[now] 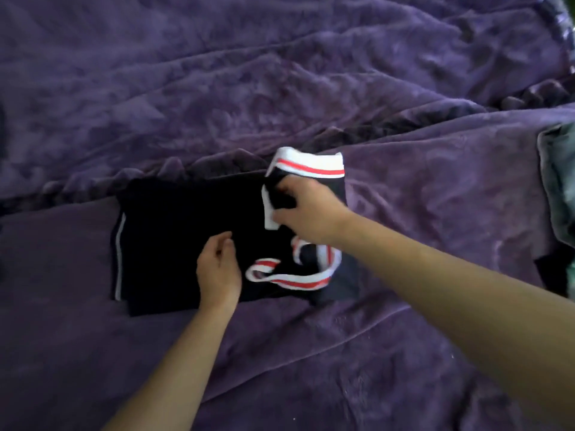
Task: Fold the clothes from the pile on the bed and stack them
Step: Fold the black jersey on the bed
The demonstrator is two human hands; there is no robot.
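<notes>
A black garment [174, 231] with white and red striped trim lies partly folded on the purple blanket [280, 73], in the middle of the view. My right hand [306, 209] grips its upper right part, near the white collar-like band [311, 164], and lifts that part a little. My left hand [219, 269] rests on the garment's lower middle, fingers loosely curled, pressing the cloth. A striped cuff [292, 279] curls just right of my left hand.
At the right edge lies a grey-green heap of other clothes [560, 181], with a dark piece below it [553, 272]. The blanket is rumpled into ridges behind the garment.
</notes>
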